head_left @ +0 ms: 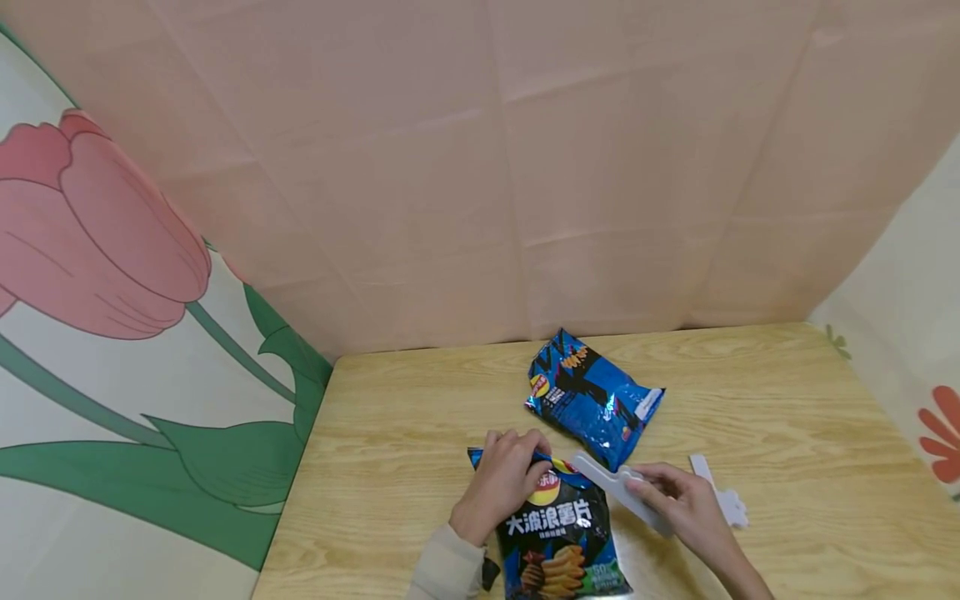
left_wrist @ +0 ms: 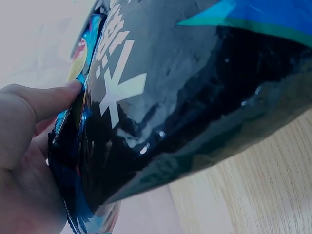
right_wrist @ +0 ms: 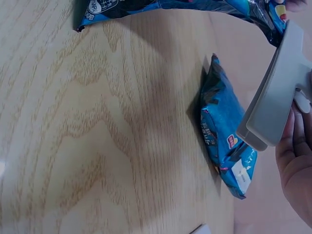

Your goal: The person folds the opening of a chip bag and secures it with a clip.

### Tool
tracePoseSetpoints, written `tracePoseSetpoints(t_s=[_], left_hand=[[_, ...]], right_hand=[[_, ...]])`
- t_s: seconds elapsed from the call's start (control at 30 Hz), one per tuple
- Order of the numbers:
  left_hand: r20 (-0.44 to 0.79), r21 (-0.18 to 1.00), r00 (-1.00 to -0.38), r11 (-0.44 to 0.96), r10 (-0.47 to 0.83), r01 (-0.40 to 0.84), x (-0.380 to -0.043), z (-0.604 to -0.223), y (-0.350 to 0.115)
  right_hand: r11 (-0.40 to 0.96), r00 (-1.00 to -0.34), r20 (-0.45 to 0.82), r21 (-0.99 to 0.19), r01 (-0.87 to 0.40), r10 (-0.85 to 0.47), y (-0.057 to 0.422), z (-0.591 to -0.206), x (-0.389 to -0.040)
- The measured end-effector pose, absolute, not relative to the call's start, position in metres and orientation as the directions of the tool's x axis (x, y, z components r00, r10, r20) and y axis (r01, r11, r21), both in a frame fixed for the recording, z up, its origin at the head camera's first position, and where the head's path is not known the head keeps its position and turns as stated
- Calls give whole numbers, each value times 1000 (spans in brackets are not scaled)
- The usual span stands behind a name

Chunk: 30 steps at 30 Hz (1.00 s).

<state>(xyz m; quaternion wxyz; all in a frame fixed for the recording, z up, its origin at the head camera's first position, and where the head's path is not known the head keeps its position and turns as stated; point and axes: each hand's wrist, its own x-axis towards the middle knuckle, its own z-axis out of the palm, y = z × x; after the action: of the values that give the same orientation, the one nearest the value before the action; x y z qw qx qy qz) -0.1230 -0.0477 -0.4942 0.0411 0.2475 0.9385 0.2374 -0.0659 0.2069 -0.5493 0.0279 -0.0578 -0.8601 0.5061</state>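
Observation:
In the head view, my left hand (head_left: pixel 501 485) grips the folded top edge of a black and blue chip bag (head_left: pixel 562 546). The left wrist view has my thumb (left_wrist: pixel 53 100) pressing the fold of that bag (left_wrist: pixel 185 107). My right hand (head_left: pixel 686 504) pinches a white bag clip (head_left: pixel 636 502), whose far end is at the bag's top right corner. In the right wrist view, the clip's (right_wrist: pixel 275 92) two long bars stand slightly apart at their near end, and the other end touches or overlaps the bag's corner; which one I cannot tell.
A second blue chip bag (head_left: pixel 592 400) lies behind the first on the wooden table (head_left: pixel 405 408). Another white clip (head_left: pixel 727 504) rests right of my right hand. A small black object (head_left: pixel 489 573) shows near my left sleeve. A pink cloth wall (head_left: pixel 420 208) stands behind the table.

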Motion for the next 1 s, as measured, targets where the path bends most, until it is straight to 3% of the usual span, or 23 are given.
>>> tracePoseSetpoints(t_s=[0.53, 1.0], left_hand=[[46, 510, -857, 726, 513, 462, -124, -491, -50], [65, 544, -851, 697, 521, 468, -125, -493, -53]], right_hand=[[483, -994, -57, -870, 97, 97, 203, -543, -69], [453, -997, 34, -891, -1, 65, 197, -543, -73]])
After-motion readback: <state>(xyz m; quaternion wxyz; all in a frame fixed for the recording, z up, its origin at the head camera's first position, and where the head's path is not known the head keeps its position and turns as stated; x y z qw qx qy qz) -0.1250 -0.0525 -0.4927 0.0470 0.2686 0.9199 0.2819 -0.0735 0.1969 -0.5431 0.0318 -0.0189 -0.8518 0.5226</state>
